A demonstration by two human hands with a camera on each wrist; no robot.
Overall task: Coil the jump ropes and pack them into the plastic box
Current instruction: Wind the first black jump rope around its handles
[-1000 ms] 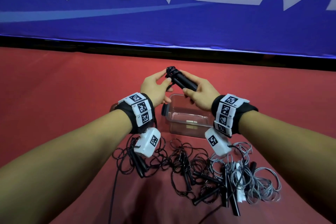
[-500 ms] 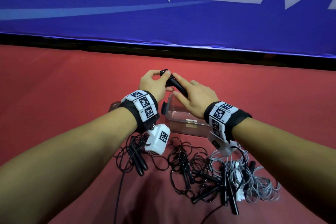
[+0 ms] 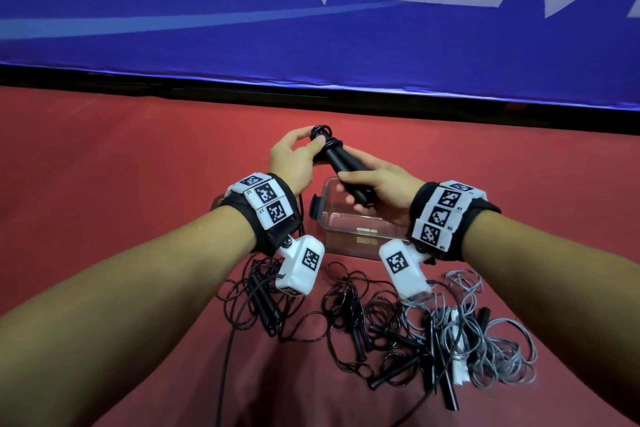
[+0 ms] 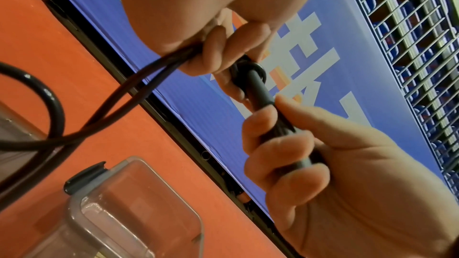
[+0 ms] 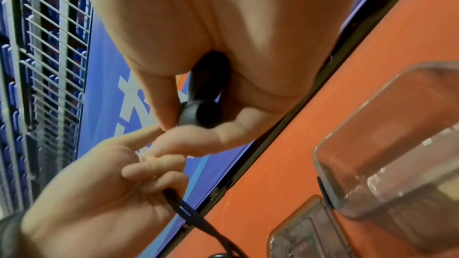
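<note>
Both hands are raised over a clear plastic box [image 3: 343, 236] on the red surface. My right hand [image 3: 381, 184] grips the paired black handles [image 3: 341, 163] of a black jump rope, which tilt up to the left. At the handles' top end my left hand [image 3: 294, 159] pinches the black cord [image 4: 159, 66], and a loop of it lies round the handle [image 4: 258, 85]. In the right wrist view the handle's butt end [image 5: 206, 113] shows between my right fingers. There the left hand [image 5: 111, 174] holds the cord [image 5: 186, 213] trailing down. The box [image 4: 124, 213] looks empty.
Loose black jump ropes [image 3: 363, 322] with several handles lie tangled in front of the box. A grey rope [image 3: 485, 340] is piled at the right. A blue banner [image 3: 311, 28] closes off the back. A thin black cable [image 3: 228, 357] runs down from my left wrist.
My left hand has carried the cord round the top of the handles, so a loop now sits there. The right hand has kept its grip and tipped the handles slightly.
</note>
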